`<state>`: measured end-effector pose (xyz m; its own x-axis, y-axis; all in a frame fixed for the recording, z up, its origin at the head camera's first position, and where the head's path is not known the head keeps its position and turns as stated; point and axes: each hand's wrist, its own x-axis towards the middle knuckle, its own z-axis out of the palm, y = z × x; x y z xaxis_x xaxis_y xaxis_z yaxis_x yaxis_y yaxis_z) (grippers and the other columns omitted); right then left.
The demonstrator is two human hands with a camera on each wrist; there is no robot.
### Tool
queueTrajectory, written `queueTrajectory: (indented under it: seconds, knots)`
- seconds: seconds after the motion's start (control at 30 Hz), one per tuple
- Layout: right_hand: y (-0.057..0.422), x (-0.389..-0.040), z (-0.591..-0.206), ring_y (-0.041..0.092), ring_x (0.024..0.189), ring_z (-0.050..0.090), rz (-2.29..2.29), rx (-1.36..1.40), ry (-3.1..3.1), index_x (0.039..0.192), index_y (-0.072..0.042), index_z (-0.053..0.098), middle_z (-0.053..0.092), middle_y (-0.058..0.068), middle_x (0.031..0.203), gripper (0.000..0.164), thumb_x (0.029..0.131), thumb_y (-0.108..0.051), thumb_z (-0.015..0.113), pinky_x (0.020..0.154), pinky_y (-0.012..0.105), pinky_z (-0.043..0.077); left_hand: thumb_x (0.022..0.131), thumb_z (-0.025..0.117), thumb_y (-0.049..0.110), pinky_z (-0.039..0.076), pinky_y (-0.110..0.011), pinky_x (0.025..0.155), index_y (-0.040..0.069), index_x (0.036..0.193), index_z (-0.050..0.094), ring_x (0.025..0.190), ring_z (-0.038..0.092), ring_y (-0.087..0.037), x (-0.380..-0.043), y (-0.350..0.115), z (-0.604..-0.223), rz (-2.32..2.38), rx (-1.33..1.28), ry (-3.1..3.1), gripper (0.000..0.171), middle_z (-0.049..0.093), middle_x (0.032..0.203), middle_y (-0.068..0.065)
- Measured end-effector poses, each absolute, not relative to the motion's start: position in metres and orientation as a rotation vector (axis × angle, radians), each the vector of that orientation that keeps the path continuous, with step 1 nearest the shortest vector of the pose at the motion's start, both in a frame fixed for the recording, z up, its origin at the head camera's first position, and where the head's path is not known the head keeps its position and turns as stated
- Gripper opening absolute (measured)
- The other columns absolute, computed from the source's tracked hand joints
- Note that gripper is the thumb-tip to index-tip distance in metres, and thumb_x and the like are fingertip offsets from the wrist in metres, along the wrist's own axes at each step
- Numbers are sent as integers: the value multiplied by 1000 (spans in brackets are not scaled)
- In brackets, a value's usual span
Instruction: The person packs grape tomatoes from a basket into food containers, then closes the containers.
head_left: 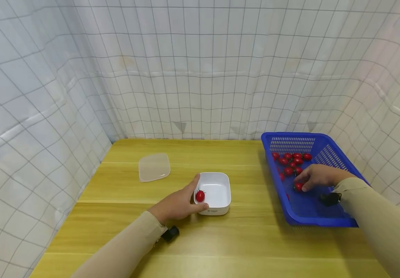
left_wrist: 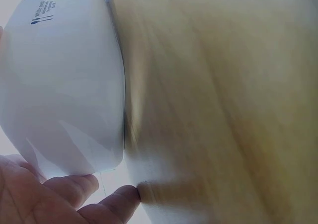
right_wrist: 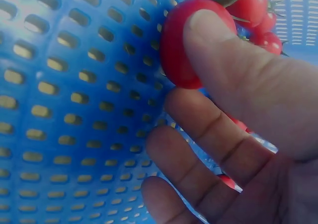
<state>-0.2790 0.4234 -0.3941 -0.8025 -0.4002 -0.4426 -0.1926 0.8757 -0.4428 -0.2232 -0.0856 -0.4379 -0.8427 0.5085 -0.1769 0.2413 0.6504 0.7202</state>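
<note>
My left hand [head_left: 177, 202] grips the left side of a square white plastic box [head_left: 217, 210], thumb at the front and fingers at the back corner. One cherry tomato [head_left: 200, 196] with a green stem lies inside, by the left wall. The left wrist view shows the box's side [left_wrist: 64, 85] standing on the table, fingertips against it. Inside the blue basket [head_left: 316, 221], my right hand [head_left: 319, 175] pinches a cherry tomato [right_wrist: 174, 50], with the thumb on top of it. Several more cherry tomatoes [head_left: 288, 171] lie beyond that hand, towards the basket's far left.
A translucent lid [head_left: 154, 167] lies flat on the wooden table [head_left: 241, 243], behind and left of the box. The basket's raised perforated walls surround my right hand. White grid-patterned curtains [head_left: 186, 77] close off the back and both sides.
</note>
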Motion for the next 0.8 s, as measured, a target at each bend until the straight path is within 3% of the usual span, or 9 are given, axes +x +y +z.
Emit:
queueTrajectory:
  seconds: [0.8]
  knots:
    - [422,-278,-399,36,113,72,-513,-427,2483,125,4,74,77,21,119,38,92,-14,79,101,59,55,95,73,53,31,-50,128,20,171,-1,156,37,-27,-224,-86,-439,1048,601,2474,111,23,175,-7]
